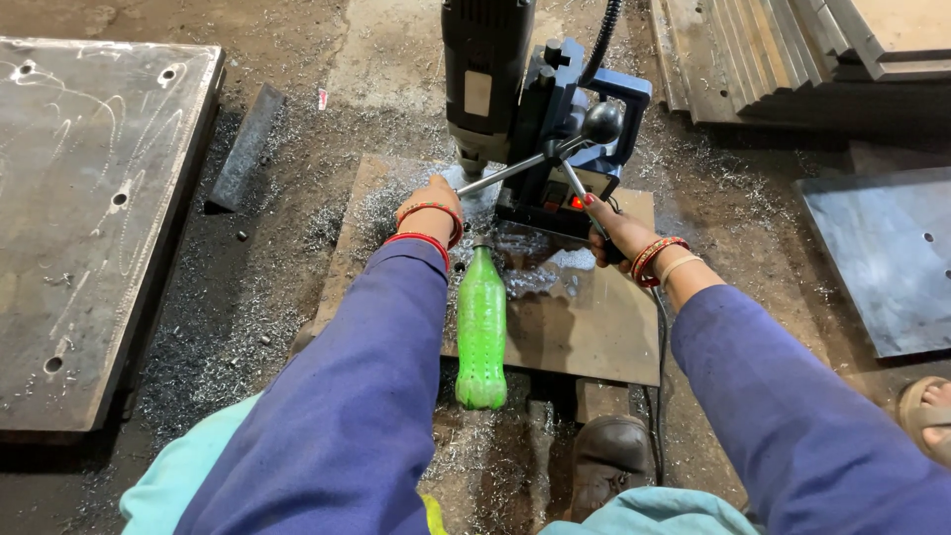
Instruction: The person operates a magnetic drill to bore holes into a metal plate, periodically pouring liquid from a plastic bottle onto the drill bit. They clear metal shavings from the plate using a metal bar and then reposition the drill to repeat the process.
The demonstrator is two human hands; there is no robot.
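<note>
A big dark steel plate (94, 228) with drilled holes lies well off to the left of the left fingers, and a second grey steel plate (882, 258) lies out to the right of the right fingers. Between them, under both hands, a rusty brown plate (584, 327) carries a wet patch and scattered metal shavings. On its far side stands a blue and black magnetic drill (540, 109), just beyond the fingertips of both hands. A green plastic bottle (481, 322) lies on the brown plate with its cap toward the drill, just beside the left wrist. The left hand (433, 206) sits by the drill's bit end, fingers curled down over something; what they grip cannot be told. The right hand (616, 230) is clenched around the lower spoke of the drill's feed handle (570, 159), whose black ball knob (601, 123) stands above those fingers. A worn shoe (606, 458) rests nearer the body
</note>
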